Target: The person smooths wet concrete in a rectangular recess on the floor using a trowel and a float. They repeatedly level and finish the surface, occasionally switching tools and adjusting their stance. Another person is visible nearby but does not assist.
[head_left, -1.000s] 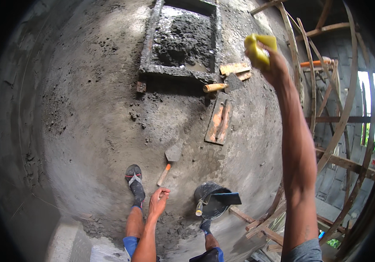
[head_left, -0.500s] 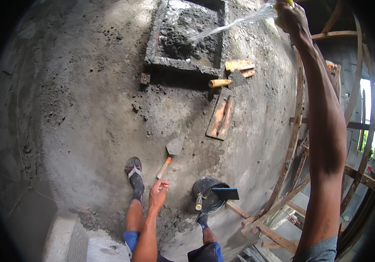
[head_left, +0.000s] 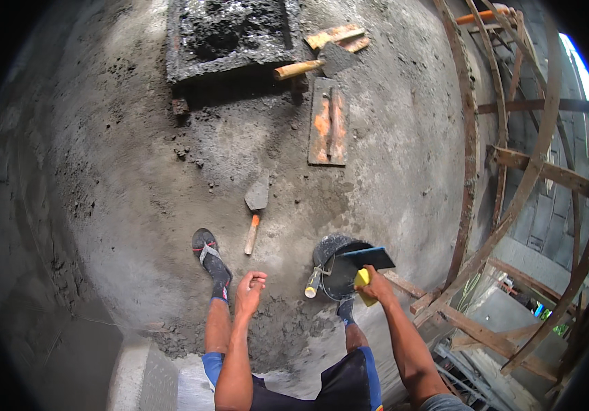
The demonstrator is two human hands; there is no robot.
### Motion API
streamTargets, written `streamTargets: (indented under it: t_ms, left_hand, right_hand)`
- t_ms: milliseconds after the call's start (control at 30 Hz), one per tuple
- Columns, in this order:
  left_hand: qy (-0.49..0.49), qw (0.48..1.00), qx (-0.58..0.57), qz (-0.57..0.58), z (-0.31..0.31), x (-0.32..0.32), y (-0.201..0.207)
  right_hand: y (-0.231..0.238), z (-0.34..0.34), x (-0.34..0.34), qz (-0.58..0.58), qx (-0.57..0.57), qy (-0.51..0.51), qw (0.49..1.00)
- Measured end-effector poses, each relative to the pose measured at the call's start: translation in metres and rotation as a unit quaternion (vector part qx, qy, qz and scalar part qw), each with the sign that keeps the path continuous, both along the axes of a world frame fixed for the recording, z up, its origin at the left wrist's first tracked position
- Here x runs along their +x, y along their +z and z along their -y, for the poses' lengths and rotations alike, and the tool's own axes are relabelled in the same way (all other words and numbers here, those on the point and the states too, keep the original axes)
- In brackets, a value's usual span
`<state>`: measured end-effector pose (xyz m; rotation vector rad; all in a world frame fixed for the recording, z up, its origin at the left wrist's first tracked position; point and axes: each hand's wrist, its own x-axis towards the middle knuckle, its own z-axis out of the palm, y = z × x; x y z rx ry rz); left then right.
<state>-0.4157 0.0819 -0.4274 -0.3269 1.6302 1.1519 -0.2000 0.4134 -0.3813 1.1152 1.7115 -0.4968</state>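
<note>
My right hand grips a small yellow container at the right rim of a black bucket. Leaning in that bucket are a tool with a pale handle and a flat blue-edged board. Nothing shows in my left hand, whose fingers are curled in over my left shin. Just beyond it lies a pointing trowel with an orange and wooden handle. Higher up, a wooden float rests on the ground.
A mortar trough with dark wet mix stands at the top. Beside it lie another trowel and a worn wooden block. Timber framing rises along the right. A concrete block sits at lower left.
My right hand has come down from the top right, where it was throwing water into the trough, to the bucket. My left hand has hardly moved; the view has shifted.
</note>
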Motion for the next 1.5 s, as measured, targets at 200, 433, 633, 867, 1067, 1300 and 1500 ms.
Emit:
streamTargets:
  t_ms: [200, 433, 633, 867, 1067, 1300, 1500]
  left_hand:
    - [-0.042, 0.997, -0.022, -0.06, 0.035, -0.013, -0.009]
    - [-0.051, 0.997, -0.013, -0.057, 0.11, -0.055, 0.086]
    - [-0.051, 0.993, -0.003, -0.111, 0.186, -0.114, 0.193]
    - [-0.221, 0.957, -0.145, -0.123, 0.253, -0.238, 0.232]
    - [-0.252, 0.937, -0.153, -0.185, 0.213, -0.348, 0.307]
    - [-0.268, 0.922, -0.042, -0.277, 0.054, -0.47, 0.301]
    - [-0.371, 0.917, 0.079, -0.123, -0.087, -0.584, 0.202]
  right_hand:
    - [0.036, 0.014, -0.027, -0.203, 0.114, -0.003, 0.972]
    - [0.172, 0.021, -0.126, -0.28, 0.111, -0.232, 0.925]
    - [0.205, 0.043, -0.222, -0.332, 0.064, -0.193, 0.921]
    - [0.197, 0.051, -0.306, -0.356, 0.023, -0.365, 0.86]
    - [0.119, -0.023, -0.435, -0.478, -0.009, -0.534, 0.697]
    - [-0.058, -0.089, -0.576, -0.336, 0.163, -0.478, 0.795]
    - [-0.177, -0.11, -0.615, -0.255, 0.256, -0.487, 0.795]
